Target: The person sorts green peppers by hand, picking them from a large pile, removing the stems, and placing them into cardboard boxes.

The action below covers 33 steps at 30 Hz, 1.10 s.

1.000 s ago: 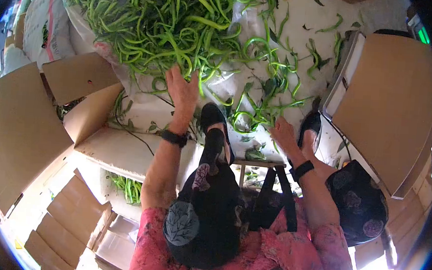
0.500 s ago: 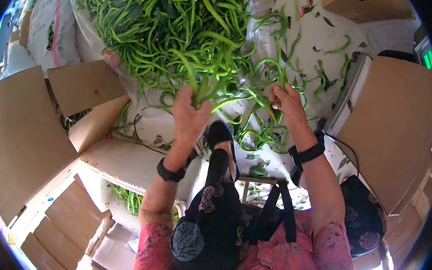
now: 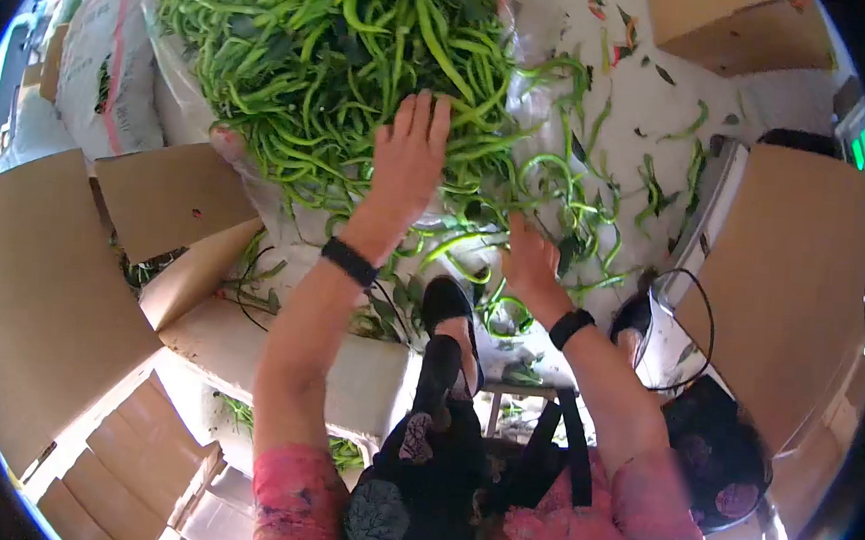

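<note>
A large heap of long green chili peppers (image 3: pixel 315 91) fills an opened plastic bag at the top of the view. My left hand (image 3: pixel 410 163) lies on the heap's near side, back of the hand up, fingers stretched out over the peppers. Lower and to the right, my right hand (image 3: pixel 533 262) is closed, its fingers curled, above loose peppers on the white sheet. Whatever it pinches is hidden. A pale curved pepper (image 3: pixel 460 242) lies just left of it.
Cardboard boxes stand at left (image 3: pixel 30 282) and right (image 3: pixel 783 275); another carton (image 3: pixel 735 30) is at top right. White sacks (image 3: pixel 116 67) lean at upper left. Loose peppers and leaves (image 3: pixel 654 190) are scattered over the sheet. My shoe (image 3: pixel 445 306) is below the hands.
My left hand has moved up onto the heap and let go of the bunch of peppers it held. My right hand has come down and left, closer to my body.
</note>
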{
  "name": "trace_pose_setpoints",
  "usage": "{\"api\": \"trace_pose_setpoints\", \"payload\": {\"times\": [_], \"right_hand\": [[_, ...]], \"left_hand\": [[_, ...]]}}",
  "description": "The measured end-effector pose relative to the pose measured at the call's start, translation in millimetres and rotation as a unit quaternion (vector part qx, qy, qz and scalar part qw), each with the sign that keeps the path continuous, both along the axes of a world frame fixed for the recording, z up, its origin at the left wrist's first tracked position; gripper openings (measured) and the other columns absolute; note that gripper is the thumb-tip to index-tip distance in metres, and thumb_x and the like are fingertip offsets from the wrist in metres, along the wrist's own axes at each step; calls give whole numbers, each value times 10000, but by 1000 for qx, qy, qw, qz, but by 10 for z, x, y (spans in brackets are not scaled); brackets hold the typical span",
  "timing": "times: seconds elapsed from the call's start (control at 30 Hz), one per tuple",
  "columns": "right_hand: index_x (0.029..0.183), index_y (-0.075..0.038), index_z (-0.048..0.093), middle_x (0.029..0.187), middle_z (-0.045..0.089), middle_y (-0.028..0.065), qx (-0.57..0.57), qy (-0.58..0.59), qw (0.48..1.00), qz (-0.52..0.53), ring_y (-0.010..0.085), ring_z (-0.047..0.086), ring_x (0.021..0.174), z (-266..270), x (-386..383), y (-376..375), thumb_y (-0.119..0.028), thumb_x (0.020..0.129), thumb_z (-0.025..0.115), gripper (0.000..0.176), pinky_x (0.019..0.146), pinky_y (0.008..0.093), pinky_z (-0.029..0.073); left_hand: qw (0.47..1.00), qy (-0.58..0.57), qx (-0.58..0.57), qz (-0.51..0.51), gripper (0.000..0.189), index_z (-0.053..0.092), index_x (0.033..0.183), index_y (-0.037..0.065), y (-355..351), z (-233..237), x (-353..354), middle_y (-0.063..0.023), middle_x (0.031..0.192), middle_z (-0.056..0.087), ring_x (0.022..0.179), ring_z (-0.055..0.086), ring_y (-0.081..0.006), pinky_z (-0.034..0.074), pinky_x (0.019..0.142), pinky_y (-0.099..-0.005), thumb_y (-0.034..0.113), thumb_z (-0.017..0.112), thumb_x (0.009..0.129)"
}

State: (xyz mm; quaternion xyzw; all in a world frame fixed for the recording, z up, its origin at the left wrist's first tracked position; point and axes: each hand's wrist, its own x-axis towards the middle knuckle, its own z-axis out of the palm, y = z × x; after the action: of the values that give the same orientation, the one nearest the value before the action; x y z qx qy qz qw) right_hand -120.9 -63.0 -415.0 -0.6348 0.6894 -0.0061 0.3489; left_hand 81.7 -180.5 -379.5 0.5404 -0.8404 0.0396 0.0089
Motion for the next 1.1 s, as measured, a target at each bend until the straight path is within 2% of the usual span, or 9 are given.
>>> {"api": "trace_pose_setpoints", "payload": {"times": [0.1,0.57,0.63,0.7,0.73,0.8,0.9,0.97,1.1], "right_hand": [[1089,-57,528,987,614,215,13,7,998,57,406,603,913,-169,-102,18,-89,741,602,357,685,529,483],[1132,34,543,1079,570,235,35,-76,989,125,401,545,1021,-198,-498,354,-175,721,621,467,887,459,456],[1096,31,560,1045,604,222,-93,-109,977,155,363,593,949,-552,-580,477,-209,753,636,426,856,441,474],[1082,13,573,937,629,148,72,-212,974,-41,282,619,827,-539,-508,558,-245,791,667,400,787,378,489],[1115,-20,575,848,602,59,252,-393,876,-122,167,591,753,94,-520,163,-270,803,702,420,704,288,471],[1112,-35,577,816,605,41,288,-455,822,-184,139,574,709,534,-547,130,-278,807,703,410,669,280,462],[1091,-51,596,771,610,11,303,-489,788,-217,83,563,661,774,-683,147,-246,831,687,338,622,236,450],[1092,-10,585,818,583,25,285,-669,572,-381,100,557,702,832,-706,167,-158,841,673,305,584,245,439],[1147,9,568,956,595,70,243,-741,532,-330,89,530,718,1476,-616,63,-123,845,663,343,595,238,438]], "left_hand": [[983,61,98,145,1039,275,1422,28,-194,-101,20,-177,1269,488,1139,486,-350,403,932,-456,237,847,581],[939,267,168,136,563,528,1130,44,45,205,-155,-151,984,590,853,608,-353,506,744,-427,143,780,636],[804,482,234,256,573,519,1167,43,-34,294,-34,-142,1020,626,858,628,-263,510,751,-349,194,769,674],[764,531,273,243,541,526,1195,20,7,621,-2,-107,993,651,826,616,-191,499,756,-299,154,740,716],[660,619,348,246,474,540,1179,26,10,677,73,-88,995,641,838,622,-197,508,762,-324,143,715,754],[465,718,435,280,408,546,1192,37,21,862,190,-83,1019,631,861,635,-213,527,775,-357,118,671,812],[429,749,450,231,429,528,1223,31,71,1293,223,-97,1035,633,875,638,-221,534,768,-361,114,660,823],[445,734,463,223,447,511,1246,33,110,1537,267,-105,1035,628,891,629,-220,529,785,-359,104,635,823],[473,728,453,204,456,509,1240,32,215,2116,76,-106,1041,615,902,609,-232,514,822,-360,111,609,803]]}}
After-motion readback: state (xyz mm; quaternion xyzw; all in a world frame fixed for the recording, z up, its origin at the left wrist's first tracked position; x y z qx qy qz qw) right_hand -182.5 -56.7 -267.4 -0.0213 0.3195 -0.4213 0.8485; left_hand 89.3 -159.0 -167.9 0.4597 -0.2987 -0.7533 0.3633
